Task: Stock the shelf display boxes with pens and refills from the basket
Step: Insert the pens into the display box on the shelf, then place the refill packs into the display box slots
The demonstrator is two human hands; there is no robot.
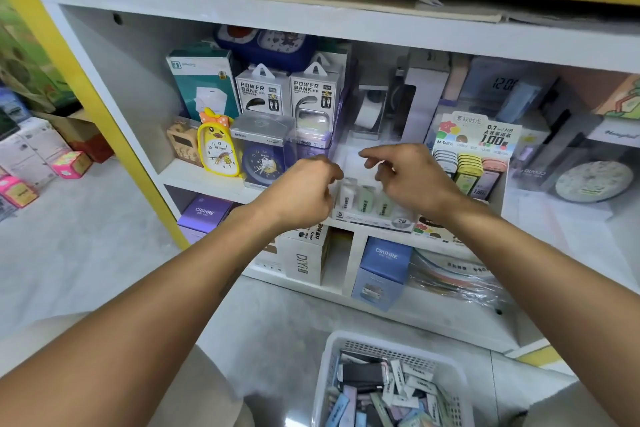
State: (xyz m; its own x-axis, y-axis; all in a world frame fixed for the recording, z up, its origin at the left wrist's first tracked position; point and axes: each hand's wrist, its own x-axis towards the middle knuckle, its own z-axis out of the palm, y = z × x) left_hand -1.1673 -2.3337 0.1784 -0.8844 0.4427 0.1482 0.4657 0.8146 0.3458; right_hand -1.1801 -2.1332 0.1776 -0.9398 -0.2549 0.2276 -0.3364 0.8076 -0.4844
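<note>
A white display box [372,217] marked 2B stands at the front of the middle shelf, holding a few small white and pale green refill cases [363,196]. My left hand [304,187] hovers at its left end, fingers curled, and nothing shows in it. My right hand [408,173] is over the box's right side with loosely curled fingers and nothing visible in them. A white basket [332,367] on the floor at the bottom holds several small packets of refills and pens.
A second display box [474,163] of lead cases stands right of my right hand. Clocks [216,147] and power bank boxes [263,92] fill the shelf to the left. Blue and white boxes [384,267] sit on the lower shelf.
</note>
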